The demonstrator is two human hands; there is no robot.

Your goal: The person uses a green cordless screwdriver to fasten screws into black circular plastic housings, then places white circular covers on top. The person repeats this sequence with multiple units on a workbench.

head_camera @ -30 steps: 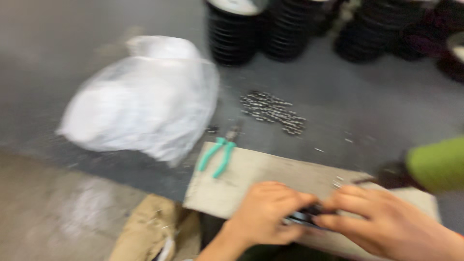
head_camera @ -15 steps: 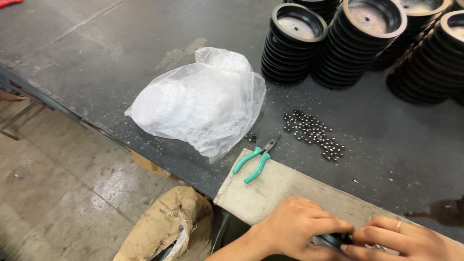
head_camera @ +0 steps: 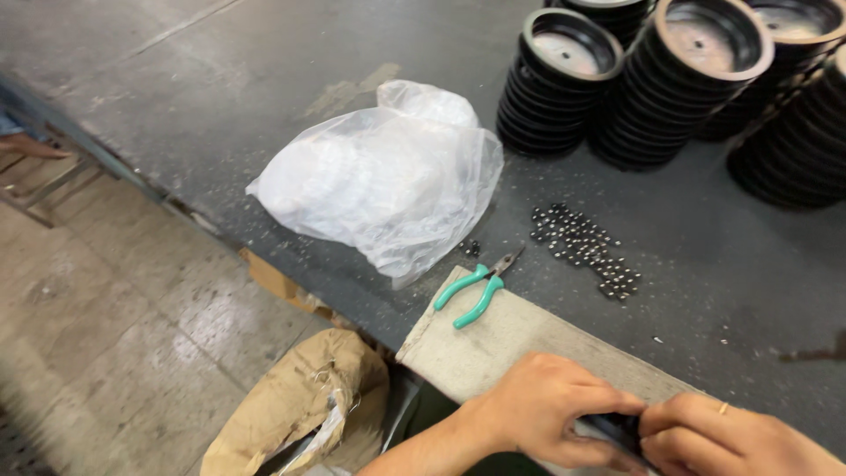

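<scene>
I have both hands low at the near edge of the view, meeting over a small dark part (head_camera: 621,429) that sits between them. My left hand (head_camera: 542,410) is curled with its thumb and fingers pinched onto the part from the left; my right hand (head_camera: 723,436), a ring on one finger, closes on it from the right, so the two hands are together and clamped on the same piece. The part is mostly covered, and I cannot tell its shape or which way its long axis runs. It lies just above the pale board (head_camera: 493,344), which rests on the edge of the dark table (head_camera: 264,97).

The nearest tool is the green-handled pliers (head_camera: 476,291), lying on the far left corner of the board, up and left of my left hand, which is the closer of the two. Their handles point toward me and left; the jaws point away and right, toward a loose cluster of small steel balls (head_camera: 582,247) on the table.

Further left on the table is a crumpled clear plastic bag (head_camera: 388,176) with white contents. Stacks of black round discs (head_camera: 564,79) stand along the far right. Below the table edge is a brown paper sack (head_camera: 300,405), open at the top, on the concrete floor (head_camera: 106,335). I see no labels or signs.
</scene>
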